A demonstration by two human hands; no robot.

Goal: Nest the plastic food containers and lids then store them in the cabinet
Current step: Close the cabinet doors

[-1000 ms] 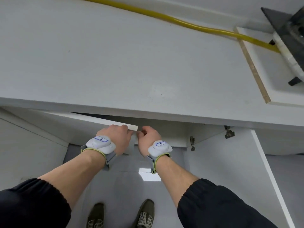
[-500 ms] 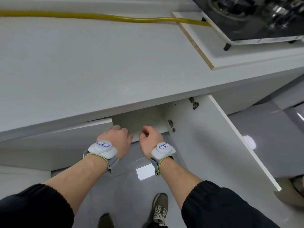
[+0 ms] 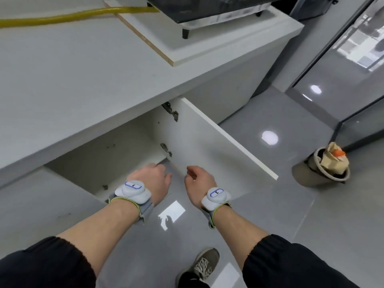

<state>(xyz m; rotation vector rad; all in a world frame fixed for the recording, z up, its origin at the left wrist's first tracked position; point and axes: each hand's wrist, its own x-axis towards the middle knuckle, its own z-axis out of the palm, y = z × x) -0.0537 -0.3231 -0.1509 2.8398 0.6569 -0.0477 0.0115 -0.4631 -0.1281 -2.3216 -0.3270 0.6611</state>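
The white cabinet point(image 3: 104, 154) under the countertop point(image 3: 83, 69) stands open, and the part of its inside that I see is bare. Its right door point(image 3: 203, 146) is swung out to the right and its left door point(image 3: 41, 200) out to the left. My left hand point(image 3: 151, 181) hovers at the cabinet's lower front edge, fingers loosely curled, holding nothing. My right hand point(image 3: 199, 183) hangs beside it in front of the right door, also holding nothing. No plastic containers or lids are in view.
A yellow hose point(image 3: 62, 16) runs along the back of the countertop. A black stove point(image 3: 207, 7) stands on a white board point(image 3: 187, 42). A full waste bin point(image 3: 330, 167) sits on the grey floor at right. My shoe point(image 3: 199, 267) is below.
Both hands have let go of the door edges and dropped lower. The left door has swung wide open. My view has turned to the right.
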